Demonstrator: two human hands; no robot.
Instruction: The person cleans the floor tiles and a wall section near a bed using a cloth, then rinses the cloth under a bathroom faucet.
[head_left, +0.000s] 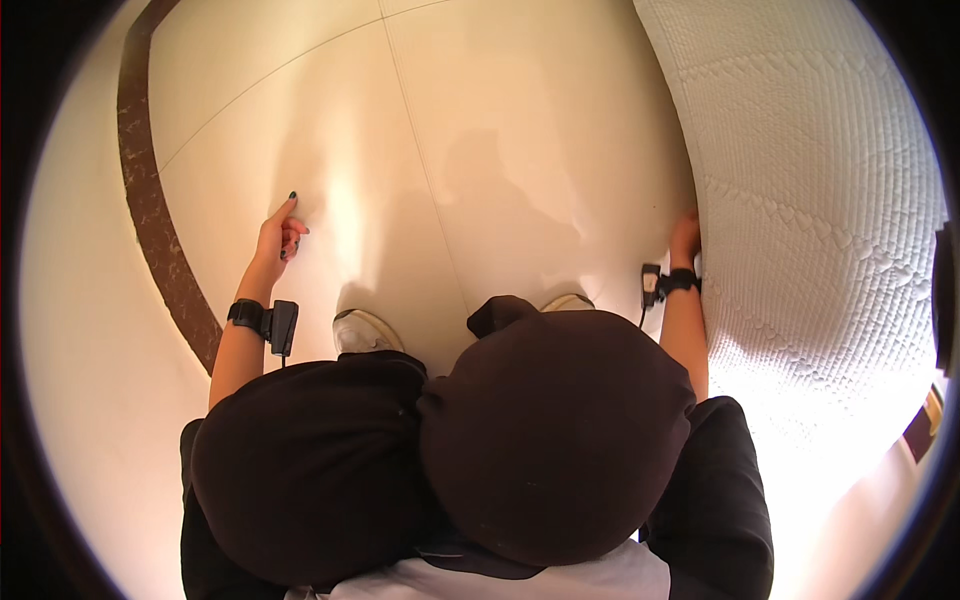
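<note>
Over the pale tiled floor (465, 150) at the left, my left hand (282, 234) is held with one finger extended and the others curled, holding nothing. My right hand (685, 236) is at the edge of a white quilted cover (795, 180) on the right; its fingers are hidden by the cover's side, so what they touch cannot be seen. Each wrist wears a black strap with a small device. Between my arms are my bent knees in dark trousers.
A dark brown marble-look border strip (142, 180) curves along the floor at the left. My pale shoes (367, 331) are below my knees. The quilted cover fills the right side, with a dark object (944, 300) at the far right rim.
</note>
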